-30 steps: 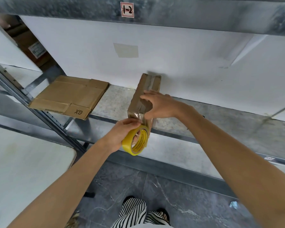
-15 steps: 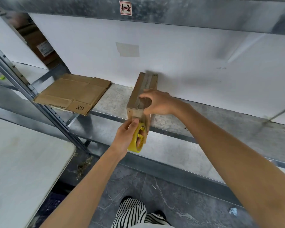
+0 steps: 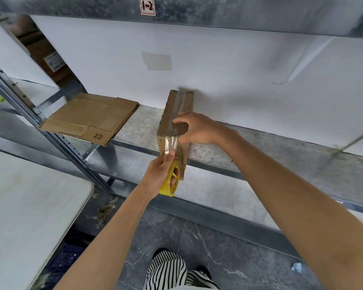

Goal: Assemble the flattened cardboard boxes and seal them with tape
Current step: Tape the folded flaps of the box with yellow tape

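Ahead, box (image 3: 168, 116) stands on speckled metal shelf (image 3: 260, 155) by white wall (image 3: 218, 70).

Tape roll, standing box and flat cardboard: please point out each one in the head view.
tape roll (image 3: 168, 189), head view, yellow outer rim.
standing box (image 3: 169, 115), head view, brown top face beside the tape strip.
flat cardboard (image 3: 88, 116), head view, middle of its upper face.

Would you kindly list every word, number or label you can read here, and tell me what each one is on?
"1-2": on the red-framed sticker on the upper shelf beam.
"GX": printed on the flattened cardboard, upside down from this view.
Too small to read: the white label on the brown box behind the shelf, far left.
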